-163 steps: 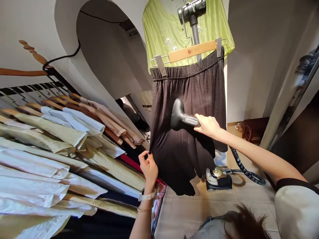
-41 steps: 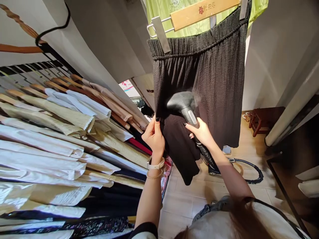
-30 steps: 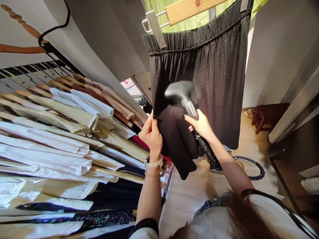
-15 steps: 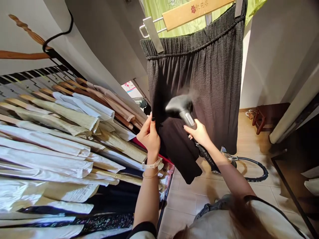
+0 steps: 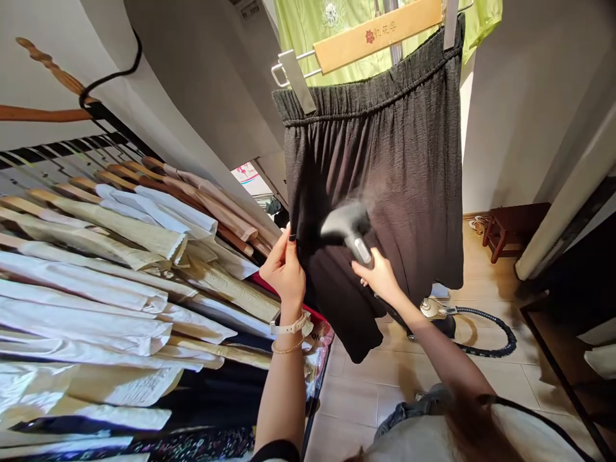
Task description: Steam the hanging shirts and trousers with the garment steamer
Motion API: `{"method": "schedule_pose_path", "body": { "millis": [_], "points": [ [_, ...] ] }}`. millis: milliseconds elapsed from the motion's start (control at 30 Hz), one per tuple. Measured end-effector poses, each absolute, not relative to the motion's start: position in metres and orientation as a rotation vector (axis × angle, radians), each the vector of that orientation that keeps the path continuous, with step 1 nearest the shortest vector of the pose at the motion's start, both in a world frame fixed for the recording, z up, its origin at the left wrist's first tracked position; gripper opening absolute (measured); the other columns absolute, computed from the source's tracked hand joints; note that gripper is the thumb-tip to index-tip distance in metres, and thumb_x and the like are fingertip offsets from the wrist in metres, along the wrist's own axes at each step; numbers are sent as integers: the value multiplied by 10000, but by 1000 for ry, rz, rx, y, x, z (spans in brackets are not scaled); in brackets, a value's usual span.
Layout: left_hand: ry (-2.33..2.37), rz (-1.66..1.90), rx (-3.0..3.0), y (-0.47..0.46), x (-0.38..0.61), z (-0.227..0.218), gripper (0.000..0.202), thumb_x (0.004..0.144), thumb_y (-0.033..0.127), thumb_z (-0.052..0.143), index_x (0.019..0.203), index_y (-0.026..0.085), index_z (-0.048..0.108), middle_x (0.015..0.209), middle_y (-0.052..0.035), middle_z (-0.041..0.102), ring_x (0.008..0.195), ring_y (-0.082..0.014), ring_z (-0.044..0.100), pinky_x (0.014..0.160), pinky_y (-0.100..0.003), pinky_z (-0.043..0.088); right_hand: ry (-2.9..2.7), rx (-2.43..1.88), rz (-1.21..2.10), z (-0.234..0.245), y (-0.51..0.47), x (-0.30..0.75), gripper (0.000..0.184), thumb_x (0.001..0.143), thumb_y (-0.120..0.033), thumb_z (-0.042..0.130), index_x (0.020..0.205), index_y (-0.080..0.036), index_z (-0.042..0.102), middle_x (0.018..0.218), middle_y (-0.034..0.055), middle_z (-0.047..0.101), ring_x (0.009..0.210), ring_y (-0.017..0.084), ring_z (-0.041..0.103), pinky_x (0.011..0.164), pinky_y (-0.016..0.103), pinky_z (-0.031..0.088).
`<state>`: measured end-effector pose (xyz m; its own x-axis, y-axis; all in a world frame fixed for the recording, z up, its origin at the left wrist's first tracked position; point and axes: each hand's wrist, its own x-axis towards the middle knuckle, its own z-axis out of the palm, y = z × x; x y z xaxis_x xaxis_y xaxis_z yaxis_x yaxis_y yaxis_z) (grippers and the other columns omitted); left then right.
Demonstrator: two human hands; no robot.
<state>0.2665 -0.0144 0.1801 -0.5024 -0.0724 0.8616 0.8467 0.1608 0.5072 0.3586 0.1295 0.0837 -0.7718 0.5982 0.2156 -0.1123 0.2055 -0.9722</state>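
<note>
Dark trousers (image 5: 414, 173) with a gathered elastic waist hang from the metal clips of a wooden hanger (image 5: 380, 35). My left hand (image 5: 285, 273) pinches their left side edge between thumb and fingers and holds it out. In my right hand (image 5: 380, 276) is the handle of a grey and black garment steamer head (image 5: 346, 224), held against or just in front of the upper leg; I cannot tell whether it touches. Faint steam rises at its head. A light green top (image 5: 322, 25) hangs behind the trousers.
Many shirts (image 5: 139, 301) on wooden hangers crowd a rack along my left. A black ribbed hose (image 5: 503, 333) curves over the tiled floor from the steamer base (image 5: 437, 314). A reddish-brown stool (image 5: 513, 224) and slippers (image 5: 478, 224) stand farther back by the wall.
The trousers and hanger sit slightly lower in view. The steamer head is a little lower too, still over the same leg. My left hand keeps its pinch on the edge.
</note>
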Motion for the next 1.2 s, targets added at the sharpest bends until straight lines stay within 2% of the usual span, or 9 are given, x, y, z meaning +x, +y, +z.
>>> {"method": "schedule_pose_path", "body": {
  "millis": [100, 233, 333, 400, 467, 733, 900, 1067, 1200],
  "points": [
    [-1641, -1451, -741, -24, 255, 187, 419, 925, 438, 648, 1216, 152, 742, 1087, -89, 756, 872, -158, 703, 871, -306, 567, -2105, -514, 1538, 43, 115, 362, 314, 796, -470, 704, 887, -231, 521, 692, -20, 652, 630, 172, 625, 595, 254, 407],
    [-1850, -1322, -809, -42, 239, 198, 640, 738, 436, 835, 1294, 153, 691, 778, 22, 658, 595, -84, 506, 665, -233, 493, -2209, -582, 1546, -1, 108, 378, 276, 786, -429, 708, 910, -228, 565, 764, 1, 681, 673, 169, 641, 617, 244, 407],
    [-2054, -1203, -877, -50, 232, 194, 417, 711, 477, 844, 923, 127, 765, 659, 35, 560, 601, -101, 458, 605, -229, 422, -2150, -778, 1638, -41, 105, 400, 271, 755, -424, 704, 874, -229, 558, 682, -22, 635, 585, 157, 603, 576, 244, 412],
    [-2148, -1187, -899, -52, 228, 181, 399, 739, 496, 812, 664, 129, 673, 604, 33, 502, 595, -105, 431, 578, -231, 381, -2013, -869, 1737, -68, 103, 421, 300, 740, -458, 691, 871, -229, 547, 648, -41, 603, 518, 145, 563, 535, 249, 422],
    [-2197, -1240, -909, -52, 224, 161, 433, 764, 494, 784, 598, 137, 603, 599, 30, 484, 597, -104, 418, 579, -230, 368, -1841, -908, 1784, -87, 101, 443, 371, 728, -518, 685, 904, -223, 545, 663, -43, 600, 499, 142, 546, 514, 260, 439],
    [-2123, -1840, -786, -24, 235, 70, 460, 886, 595, 590, 842, 139, 627, 811, -17, 608, 761, -134, 522, 751, -237, 447, -1427, -1184, 1619, -81, 112, 516, 540, 656, -647, 748, 899, -211, 542, 578, -50, 556, 481, 154, 515, 465, 276, 412],
    [-2041, -1635, -418, -10, 262, 17, 463, 954, 578, 461, 705, 188, 463, 651, 33, 476, 637, -114, 444, 659, -243, 419, -1303, -1282, 1574, -76, 111, 545, 561, 661, -655, 753, 930, -209, 545, 549, -33, 581, 452, 157, 522, 427, 264, 396],
    [-2314, -1427, -647, -27, 281, -44, 437, 748, 564, 757, 876, 162, 643, 772, -56, 686, 686, -187, 629, 699, -299, 494, -1215, -1334, 1513, -71, 102, 566, 532, 697, -624, 742, 961, -210, 538, 577, -34, 583, 511, 173, 560, 512, 295, 468],
    [-2554, -1310, -798, -52, 282, -88, 435, 847, 570, 651, 876, 142, 720, 870, -146, 752, 813, -266, 705, 796, -346, 521, -1357, -1498, 1333, -68, 98, 578, 636, 533, -565, 821, 983, -206, 550, 723, 0, 642, 650, 213, 619, 618, 336, 501]
  ]
}}
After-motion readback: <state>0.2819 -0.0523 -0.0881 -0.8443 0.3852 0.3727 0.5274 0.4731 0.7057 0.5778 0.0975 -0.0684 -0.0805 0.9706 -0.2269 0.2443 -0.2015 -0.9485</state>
